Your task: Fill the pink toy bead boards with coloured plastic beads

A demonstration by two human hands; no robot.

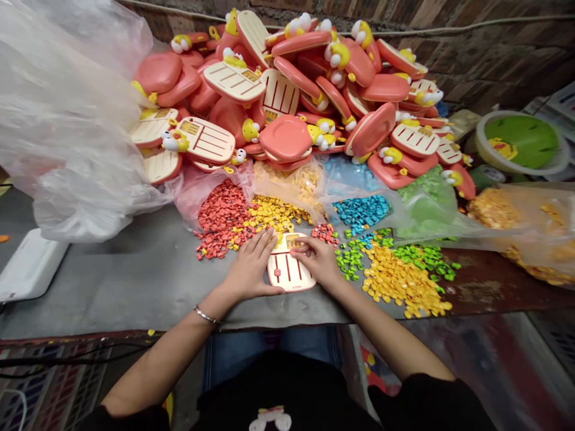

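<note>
A cream toy panel with a red rim [294,280] lies flat on the table in front of me; dark red slots run down its face. One small red slider piece [277,273] sits at its left slot. My left hand [251,263] holds the panel along its left side, fingers stretched toward the top corner and thumb at the lower edge. At the panel's upper right, my right hand [320,258] is pinched closed over the slots. Its fingertips hide most of what they hold; a bit of red shows there.
Beyond the panel lie loose red pieces [224,206], yellow pieces [276,212], blue pieces [362,211], green pieces [353,257] and orange-yellow pieces [399,281]. Behind them rises a heap of red-backed toy panels [285,136]. Plastic bags [76,131] stand left, a green-filled tub [483,143] right.
</note>
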